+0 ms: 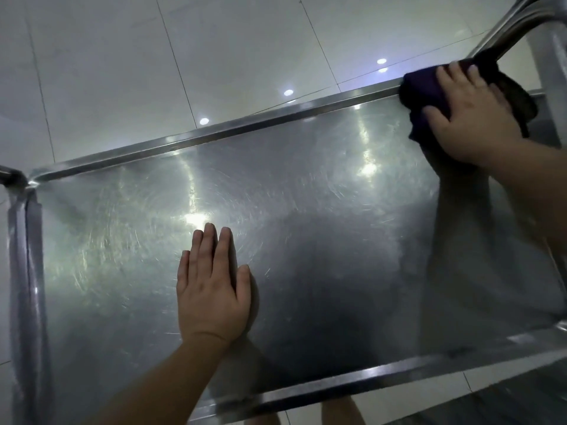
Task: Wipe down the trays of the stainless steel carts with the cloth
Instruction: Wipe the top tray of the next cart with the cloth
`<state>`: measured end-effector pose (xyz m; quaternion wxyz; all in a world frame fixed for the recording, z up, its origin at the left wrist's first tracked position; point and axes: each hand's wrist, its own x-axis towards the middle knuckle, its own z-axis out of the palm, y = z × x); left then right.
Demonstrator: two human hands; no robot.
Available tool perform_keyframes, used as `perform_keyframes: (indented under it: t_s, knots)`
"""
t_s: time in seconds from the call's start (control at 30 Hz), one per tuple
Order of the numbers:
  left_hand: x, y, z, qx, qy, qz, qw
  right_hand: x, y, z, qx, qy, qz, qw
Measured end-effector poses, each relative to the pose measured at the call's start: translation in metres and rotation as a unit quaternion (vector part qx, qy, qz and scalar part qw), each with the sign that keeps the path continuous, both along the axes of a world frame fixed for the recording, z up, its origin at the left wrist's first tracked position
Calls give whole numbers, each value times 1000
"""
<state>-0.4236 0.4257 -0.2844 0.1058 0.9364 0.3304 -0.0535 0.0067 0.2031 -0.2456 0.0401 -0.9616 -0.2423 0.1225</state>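
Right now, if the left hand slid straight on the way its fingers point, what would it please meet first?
Bare tray surface, then the tray's raised far rim; nothing lies between. The left hand rests flat.

You are looking at a dim, cool-toned picture lit from overhead. Round ceiling lamps mirror as small white dots on the glossy floor tiles point(214, 56) and as bright smeared glare patches on the steel tray point(306, 210), where they pick out swirling scratch marks. Your left hand point(211, 289) throws a soft shadow to its right, and a broad dark shadow lies below your right hand point(469, 118) and forearm. The dark cloth point(429, 87) shows almost no detail. Straight tray rims bow from wide-angle distortion, and the edges look soft and slightly smeared.
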Motion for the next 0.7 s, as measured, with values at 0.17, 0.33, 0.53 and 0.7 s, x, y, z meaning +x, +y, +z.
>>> perform_keyframes:
  t_s: [0.17,0.33,0.53,0.7]
  knots:
    - [-1,0,2,-12,10,1,1000,-114,-91,5,-39,21,9,999]
    - [-1,-2,5,-22,4,0,1000,-259,-214,13,-73,51,1,996]
    - [-1,-1,4,-13,6,-5,1000,-238,-186,7,-83,43,82,992]
    - [-1,-2,3,-3,-2,-6,1000,-123,-34,-6,-22,-11,55,998]
